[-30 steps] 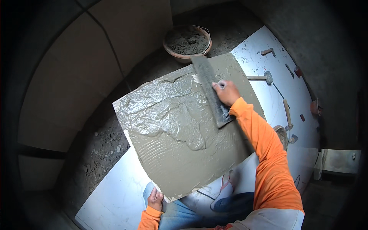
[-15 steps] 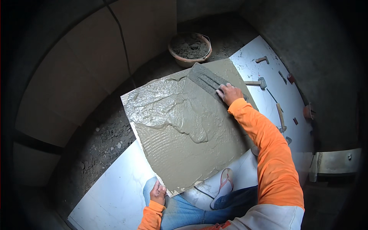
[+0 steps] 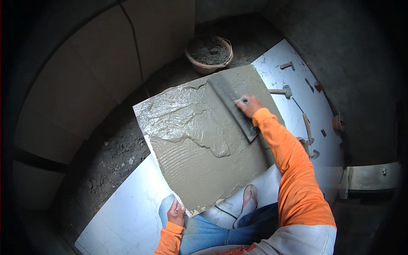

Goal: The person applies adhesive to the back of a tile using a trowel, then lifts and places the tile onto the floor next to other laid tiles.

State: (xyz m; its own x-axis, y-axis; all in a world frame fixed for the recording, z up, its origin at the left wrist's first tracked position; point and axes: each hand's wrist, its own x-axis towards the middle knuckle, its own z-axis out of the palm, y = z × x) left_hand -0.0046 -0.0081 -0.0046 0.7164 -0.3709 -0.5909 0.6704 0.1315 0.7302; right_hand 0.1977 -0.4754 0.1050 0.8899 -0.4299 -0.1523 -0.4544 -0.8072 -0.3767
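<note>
My right hand [image 3: 249, 105] is closed round the handle of a long rectangular plastering trowel [image 3: 225, 100]. Its blade is tilted, one long edge against the wet grey mortar on a large square tile [image 3: 204, 170]. The mortar is smooth under and right of the blade, thick and lumpy toward the far left, and ridged near the left edge. At the tile's near corner, my left hand [image 3: 176, 212] has its fingers curled against the edge, above my knee; part of its grip is hidden.
Beyond the tile stands a bucket [image 3: 209, 54] of dark mix. On the white slab at right lie a hammer [image 3: 285, 91], a smaller hammer [image 3: 287, 66] and a trowel [image 3: 308, 127]. Rubble [image 3: 123, 155] covers the ground at left. My sandalled foot [image 3: 249, 199] is beside the tile's near edge.
The plastering trowel has tipped from nearly flat up onto its long edge, its near end shifting left and toward me. My right hand has moved slightly left; my left hand stays at the corner.
</note>
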